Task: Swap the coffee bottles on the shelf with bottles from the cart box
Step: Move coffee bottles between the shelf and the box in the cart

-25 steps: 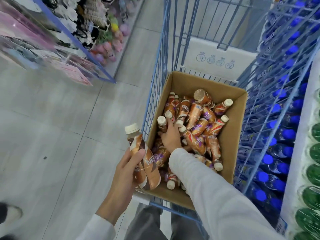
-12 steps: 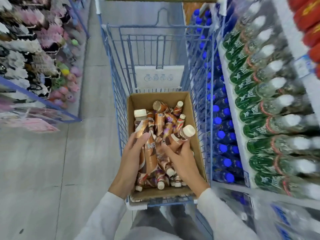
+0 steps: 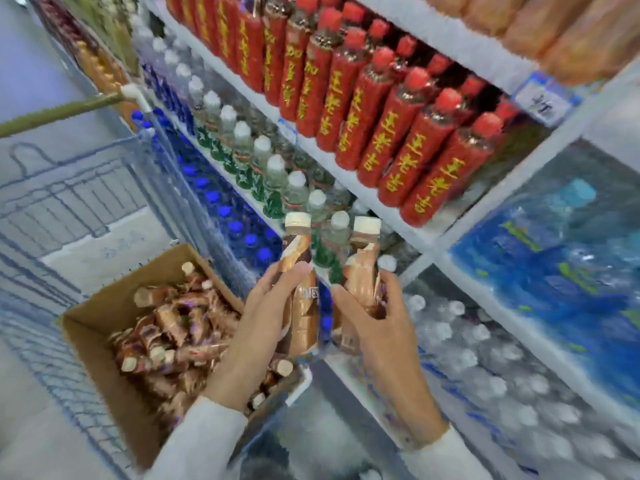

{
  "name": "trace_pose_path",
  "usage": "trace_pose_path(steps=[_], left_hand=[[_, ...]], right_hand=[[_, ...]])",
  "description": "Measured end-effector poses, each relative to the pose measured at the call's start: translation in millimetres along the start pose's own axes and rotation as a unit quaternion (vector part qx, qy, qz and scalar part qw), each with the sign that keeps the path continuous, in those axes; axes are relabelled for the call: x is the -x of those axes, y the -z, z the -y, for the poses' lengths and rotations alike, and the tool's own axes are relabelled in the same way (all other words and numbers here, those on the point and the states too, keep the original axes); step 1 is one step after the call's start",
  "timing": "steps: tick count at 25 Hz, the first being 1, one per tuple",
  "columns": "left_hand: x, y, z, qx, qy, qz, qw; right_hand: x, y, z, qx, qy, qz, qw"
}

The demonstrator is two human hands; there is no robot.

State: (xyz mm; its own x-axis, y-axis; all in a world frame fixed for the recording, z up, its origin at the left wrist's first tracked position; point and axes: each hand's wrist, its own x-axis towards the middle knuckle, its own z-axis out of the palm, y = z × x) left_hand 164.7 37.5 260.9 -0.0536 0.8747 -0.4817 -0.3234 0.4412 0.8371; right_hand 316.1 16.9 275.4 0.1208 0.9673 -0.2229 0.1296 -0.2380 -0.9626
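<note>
Two brown-and-cream swirled coffee bottles [image 3: 300, 289] with cream caps; red bottles [image 3: 391, 109] lettered in yellow; green-labelled bottles [image 3: 273, 188] capped white; blue-capped bottles [image 3: 221, 209]; blue wire cart [image 3: 69, 188]; tan cardboard box [image 3: 104, 313].

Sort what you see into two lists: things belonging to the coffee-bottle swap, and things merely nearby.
Job: left hand; left coffee bottle; right hand; right coffee bottle; cardboard box; boxed coffee bottles; cart.
Nearby: red bottles; green-labelled bottles; blue-capped bottles; water packs.

- Left hand [image 3: 256, 327] grips an upright brown, white-capped coffee bottle [image 3: 300, 289].
- Right hand [image 3: 377, 327] grips a second such bottle [image 3: 362, 268], beside the first.
- Open cardboard box [image 3: 100, 327] of coffee bottles sits lower left.
</note>
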Motion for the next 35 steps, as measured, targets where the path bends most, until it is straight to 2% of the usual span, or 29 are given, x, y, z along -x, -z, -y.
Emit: trace_pose_path(steps=[2, 7, 9, 13, 17, 22, 25, 27, 30, 35], left_hand=[[7, -49, 8, -0.027, 0.003, 0.047, 0.999], [45, -182, 24, -0.081, -0.002, 0.102, 0.991], [61, -224, 35, -0.1, -0.024, 0.159, 0.982], [110, -312, 52, -0.083, -0.012, 0.183, 0.98], [147, -381, 38, -0.091, -0.064, 0.257, 0.96], [147, -466, -7, -0.108, -0.133, 0.316, 0.933], [130, -512, -34, -0.123, -0.204, 0.356, 0.903], [116, -537, -45, -0.142, -0.243, 0.369, 0.886], [99, -557, -51, -0.165, -0.27, 0.352, 0.881], [75, -558, -37, -0.179, -0.312, 0.366, 0.858]], right_hand=[[13, 51, 7, -0.007, 0.007, -0.044, 0.999], [57, 184, 13, -0.012, 0.026, -0.151, 0.988], [75, 234, 16, -0.02, 0.045, -0.181, 0.982], [100, 315, 23, -0.02, 0.073, -0.233, 0.97], [114, 382, 47, -0.014, 0.106, -0.283, 0.953], [100, 445, 94, 0.023, 0.162, -0.368, 0.915], [75, 473, 117, 0.066, 0.179, -0.403, 0.895], [59, 487, 126, 0.071, 0.185, -0.402, 0.894], [38, 499, 126, 0.071, 0.186, -0.397, 0.896], [13, 510, 106, 0.073, 0.188, -0.408, 0.89]])
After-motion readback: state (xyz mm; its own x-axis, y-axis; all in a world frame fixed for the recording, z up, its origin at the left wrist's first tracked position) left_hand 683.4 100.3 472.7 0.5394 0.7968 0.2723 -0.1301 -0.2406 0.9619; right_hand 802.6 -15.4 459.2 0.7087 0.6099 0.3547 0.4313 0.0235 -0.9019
